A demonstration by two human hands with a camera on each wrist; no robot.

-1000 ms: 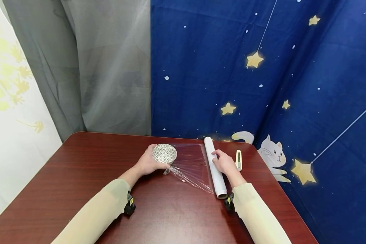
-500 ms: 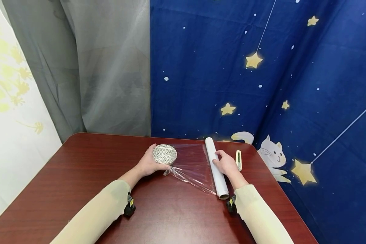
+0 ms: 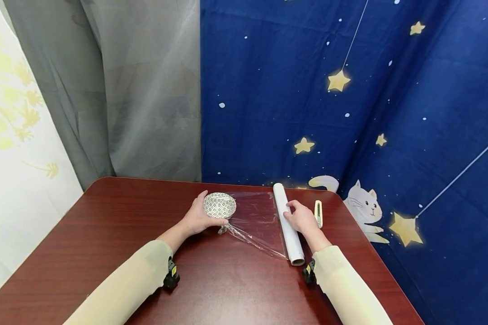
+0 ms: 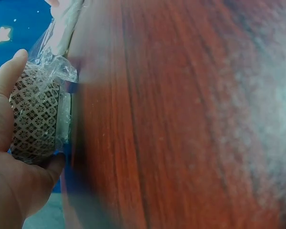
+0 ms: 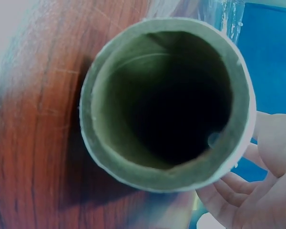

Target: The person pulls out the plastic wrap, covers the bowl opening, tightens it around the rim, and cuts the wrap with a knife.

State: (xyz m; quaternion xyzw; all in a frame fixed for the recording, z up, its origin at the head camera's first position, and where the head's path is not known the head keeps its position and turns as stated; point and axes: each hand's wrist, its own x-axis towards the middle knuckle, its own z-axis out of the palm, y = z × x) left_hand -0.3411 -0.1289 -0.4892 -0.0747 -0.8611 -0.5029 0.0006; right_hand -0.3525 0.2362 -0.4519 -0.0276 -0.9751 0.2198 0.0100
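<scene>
My left hand (image 3: 199, 218) grips a small bowl with a dark lattice pattern (image 3: 219, 205), its thumb on the near side and fingers round the far side. Clear cling film (image 3: 254, 212) covers the bowl and bunches in a crumpled tuft by the thumb. From there the film stretches right to a white cling film roll (image 3: 288, 225) lying on the table. My right hand (image 3: 302, 220) touches the roll's right side with relaxed fingers. In the right wrist view the roll's hollow cardboard core (image 5: 162, 105) faces the camera, hiding part of the fingers.
A pale utility knife (image 3: 318, 213) lies right of the roll, beyond the right hand. The dark red table (image 3: 227, 289) ends at a back edge just past the bowl and roll. Grey and blue curtains (image 3: 268, 90) hang behind it.
The roll has shifted slightly right with the right hand, whose fingertips now sit nearer its right side. The film's near edge has drawn into a narrower fold. The left hand and bowl stay nearly still.
</scene>
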